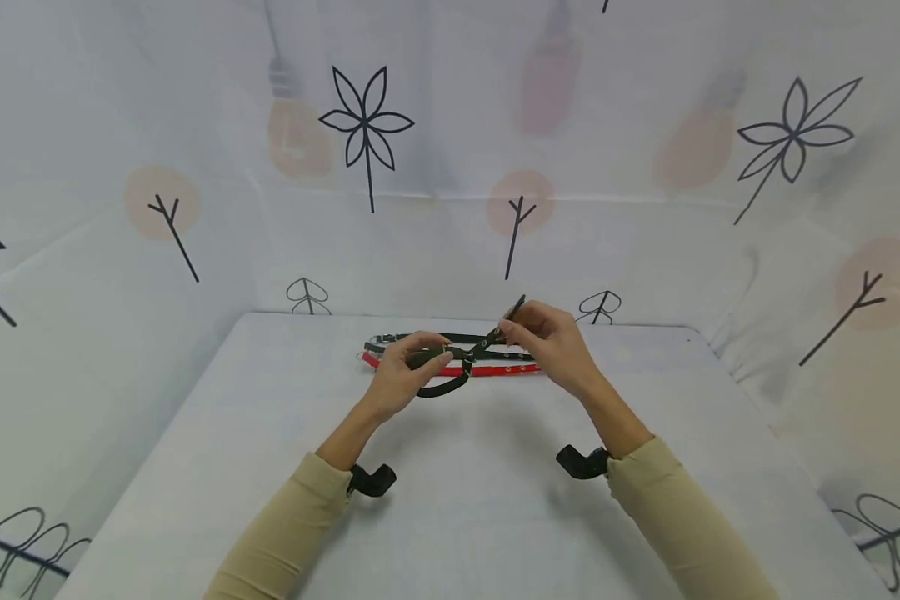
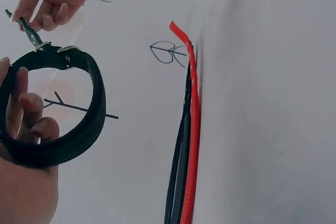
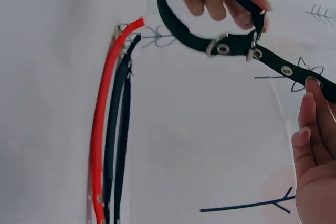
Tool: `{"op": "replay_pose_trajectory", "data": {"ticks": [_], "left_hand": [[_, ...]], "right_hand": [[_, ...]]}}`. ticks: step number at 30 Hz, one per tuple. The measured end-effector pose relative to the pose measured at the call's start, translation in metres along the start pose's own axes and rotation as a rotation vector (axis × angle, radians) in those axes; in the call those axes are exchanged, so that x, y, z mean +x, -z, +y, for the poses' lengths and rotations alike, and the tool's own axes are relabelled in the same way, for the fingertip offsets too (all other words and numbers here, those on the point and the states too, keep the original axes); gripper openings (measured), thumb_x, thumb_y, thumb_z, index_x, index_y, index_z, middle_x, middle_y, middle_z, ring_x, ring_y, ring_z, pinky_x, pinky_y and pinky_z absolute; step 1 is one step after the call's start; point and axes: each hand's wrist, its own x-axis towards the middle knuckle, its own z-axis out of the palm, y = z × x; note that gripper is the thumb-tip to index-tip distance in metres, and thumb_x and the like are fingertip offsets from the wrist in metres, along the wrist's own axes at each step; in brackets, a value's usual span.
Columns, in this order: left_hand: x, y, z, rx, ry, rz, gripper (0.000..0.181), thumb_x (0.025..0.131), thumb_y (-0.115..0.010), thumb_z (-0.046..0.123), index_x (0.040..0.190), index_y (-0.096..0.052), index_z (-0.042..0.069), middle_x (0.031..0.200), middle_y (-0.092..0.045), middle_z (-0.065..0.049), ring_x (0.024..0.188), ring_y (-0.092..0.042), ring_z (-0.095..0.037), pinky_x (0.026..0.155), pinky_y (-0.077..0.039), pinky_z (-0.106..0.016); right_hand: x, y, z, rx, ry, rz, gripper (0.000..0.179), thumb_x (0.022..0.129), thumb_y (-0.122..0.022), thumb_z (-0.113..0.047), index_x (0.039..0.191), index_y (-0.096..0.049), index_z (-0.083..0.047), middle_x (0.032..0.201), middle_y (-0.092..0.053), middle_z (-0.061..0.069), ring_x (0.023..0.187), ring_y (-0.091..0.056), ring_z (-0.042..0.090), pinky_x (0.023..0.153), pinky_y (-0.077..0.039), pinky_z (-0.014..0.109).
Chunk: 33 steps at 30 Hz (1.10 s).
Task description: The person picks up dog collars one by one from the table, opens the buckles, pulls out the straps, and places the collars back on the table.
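A dark green collar [image 3: 181, 30] with a metal buckle and metal-ringed holes is held above the table, its strap threaded through the buckle into a loop. My left hand [image 1: 403, 377] pinches the loop side, with the fingers through the ring of the loop in the left wrist view. On the other side, my right hand [image 1: 555, 346] pinches the free strap end between thumb and fingers, and the tip sticks out past them. Part of the loop hangs down between the two hands.
Behind the hands, a red collar [image 1: 495, 371] and dark collars [image 3: 113, 124] lie stretched out side by side on the white table [image 1: 480, 517]. A white cloth [image 1: 435, 242] printed with flowers and twigs hangs at the back and sides.
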Motion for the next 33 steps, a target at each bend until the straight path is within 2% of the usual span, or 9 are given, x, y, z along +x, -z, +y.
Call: {"op": "replay_pose_trajectory", "data": {"ticks": [4, 6, 8, 11, 15, 21, 26, 30, 33], "left_hand": [[0.001, 0.0, -0.001, 0.014, 0.011, -0.017, 0.024, 0.101, -0.067, 0.016, 0.125, -0.067, 0.011, 0.111, -0.067, -0.01, 0.078, -0.063, -0.021, 0.073, -0.051, -0.029], [0.002, 0.001, 0.0, 0.025, 0.006, -0.038, 0.026, 0.102, -0.065, 0.014, 0.127, -0.065, 0.01, 0.115, -0.067, -0.012, 0.085, -0.066, -0.022, 0.08, -0.054, -0.031], [0.003, 0.0, 0.002, 0.028, -0.002, -0.067, 0.028, 0.103, -0.062, 0.011, 0.131, -0.062, 0.009, 0.119, -0.065, -0.013, 0.095, -0.068, -0.023, 0.087, -0.056, -0.034], [0.005, -0.002, 0.004, 0.033, -0.02, -0.113, 0.033, 0.104, -0.058, 0.006, 0.137, -0.06, 0.009, 0.127, -0.062, -0.012, 0.104, -0.068, -0.026, 0.094, -0.056, -0.04], [0.007, -0.005, 0.007, 0.072, -0.047, -0.143, 0.031, 0.104, -0.059, 0.008, 0.134, -0.066, 0.011, 0.128, -0.064, -0.005, 0.107, -0.066, -0.024, 0.094, -0.055, -0.039], [0.009, -0.012, 0.004, 0.133, -0.11, -0.116, 0.022, 0.099, -0.07, 0.013, 0.12, -0.075, 0.008, 0.104, -0.07, -0.003, 0.08, -0.053, -0.017, 0.068, -0.043, -0.028], [0.008, -0.017, 0.003, 0.124, -0.131, -0.096, 0.018, 0.096, -0.071, 0.004, 0.112, -0.077, 0.001, 0.096, -0.068, -0.01, 0.076, -0.05, -0.018, 0.065, -0.04, -0.026], [0.007, -0.018, 0.004, 0.148, -0.131, -0.094, 0.018, 0.096, -0.072, 0.009, 0.113, -0.078, 0.006, 0.096, -0.068, -0.004, 0.078, -0.052, -0.016, 0.065, -0.042, -0.025], [0.008, -0.016, 0.003, 0.148, -0.135, -0.107, 0.019, 0.097, -0.072, 0.014, 0.115, -0.078, 0.011, 0.097, -0.069, 0.0, 0.078, -0.053, -0.016, 0.065, -0.043, -0.026]], "right_hand": [[0.0, -0.002, 0.002, 0.286, -0.03, 0.022, 0.015, 0.102, -0.064, -0.013, 0.108, -0.07, 0.0, 0.098, -0.072, 0.008, 0.09, -0.067, 0.024, 0.084, -0.055, 0.029], [0.001, -0.004, 0.002, 0.44, -0.05, 0.012, 0.014, 0.103, -0.063, -0.01, 0.108, -0.07, 0.001, 0.103, -0.071, 0.008, 0.094, -0.068, 0.023, 0.087, -0.054, 0.03], [0.0, -0.006, 0.002, 0.542, -0.073, -0.004, 0.012, 0.103, -0.063, -0.009, 0.106, -0.072, -0.002, 0.109, -0.069, 0.007, 0.097, -0.068, 0.021, 0.09, -0.054, 0.03], [-0.001, -0.009, 0.002, 0.597, -0.088, -0.03, 0.013, 0.103, -0.062, -0.008, 0.1, -0.075, -0.007, 0.115, -0.066, 0.007, 0.098, -0.068, 0.019, 0.092, -0.054, 0.029], [0.0, -0.009, 0.005, 0.601, -0.072, -0.065, 0.016, 0.102, -0.061, -0.004, 0.1, -0.076, -0.006, 0.116, -0.067, 0.007, 0.098, -0.069, 0.018, 0.09, -0.054, 0.029], [0.0, -0.011, 0.008, 0.556, -0.058, -0.093, 0.014, 0.103, -0.06, -0.005, 0.11, -0.072, -0.002, 0.108, -0.07, 0.007, 0.099, -0.067, 0.021, 0.09, -0.054, 0.031], [-0.001, -0.017, 0.008, 0.334, -0.102, -0.126, 0.017, 0.101, -0.066, -0.012, 0.116, -0.064, -0.004, 0.102, -0.068, 0.008, 0.095, -0.064, 0.028, 0.089, -0.054, 0.038], [-0.001, -0.023, 0.006, 0.147, -0.085, -0.221, 0.017, 0.1, -0.069, -0.017, 0.113, -0.067, -0.007, 0.104, -0.069, 0.009, 0.1, -0.066, 0.04, 0.091, -0.054, 0.05], [0.0, -0.026, 0.006, 0.089, -0.061, -0.241, 0.013, 0.101, -0.068, -0.019, 0.109, -0.069, -0.009, 0.104, -0.071, 0.009, 0.1, -0.066, 0.046, 0.09, -0.054, 0.055]]}}
